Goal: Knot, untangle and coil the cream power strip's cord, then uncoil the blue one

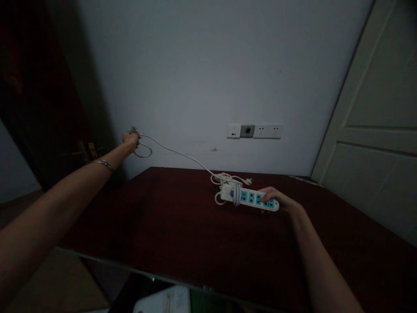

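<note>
My right hand (276,198) grips the far right end of a white power strip (246,198) with blue sockets, thumb on top, held above the dark red tabletop. Several turns of white cord (237,194) are wound around the strip's left part. From there the cord stretches up and left to my left hand (130,140), which is extended close to the wall with its fingers closed around it. A small loop of cord hangs below that hand. Something pale, perhaps the plug, shows above its fingers, but it is too dim to make out.
Behind the strip, a bundled cord (224,177) with a white plug (248,181) lies on the table (182,217). Wall sockets (267,131) sit beyond it. A pale door (374,108) stands at right, a dark door (39,100) at left. A white object (166,301) shows below the table's front edge.
</note>
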The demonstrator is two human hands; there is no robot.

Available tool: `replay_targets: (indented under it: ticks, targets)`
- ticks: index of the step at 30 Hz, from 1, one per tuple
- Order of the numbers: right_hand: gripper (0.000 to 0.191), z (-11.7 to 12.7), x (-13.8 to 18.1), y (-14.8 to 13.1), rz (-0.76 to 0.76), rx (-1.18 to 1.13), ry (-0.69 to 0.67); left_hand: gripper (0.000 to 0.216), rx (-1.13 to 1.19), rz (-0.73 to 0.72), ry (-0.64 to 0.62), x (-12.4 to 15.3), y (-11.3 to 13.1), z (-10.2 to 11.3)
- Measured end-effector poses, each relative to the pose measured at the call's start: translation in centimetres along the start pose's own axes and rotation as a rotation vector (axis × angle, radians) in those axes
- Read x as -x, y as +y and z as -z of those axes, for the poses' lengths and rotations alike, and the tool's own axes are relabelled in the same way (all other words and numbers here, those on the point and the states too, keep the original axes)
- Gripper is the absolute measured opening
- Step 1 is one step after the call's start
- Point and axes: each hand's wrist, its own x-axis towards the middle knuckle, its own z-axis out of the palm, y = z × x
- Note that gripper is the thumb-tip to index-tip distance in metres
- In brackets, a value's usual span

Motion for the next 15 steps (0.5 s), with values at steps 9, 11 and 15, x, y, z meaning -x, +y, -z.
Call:
replay_targets:
  ticks: [9, 11, 15]
  targets:
    - [0.037, -2.3, 0.3, -2.3, 0.08, -0.083, -0.141, 0.007, -0.459, -0.373, -0.398, 3.2, 3.5, -6.0]
    - [0.039, -2.6, 0.3, -2.6, 0.109, -0.111, -0.158, 0.007, -0.544, -0.469, -0.488, 5.4, 4.3, -7.8]
    - [0.043, -3.1, 0.3, -2.9, 0.179, -0.165, -0.133, 0.01, -0.631, -0.634, -0.697, 10.3, 5.2, -10.5]
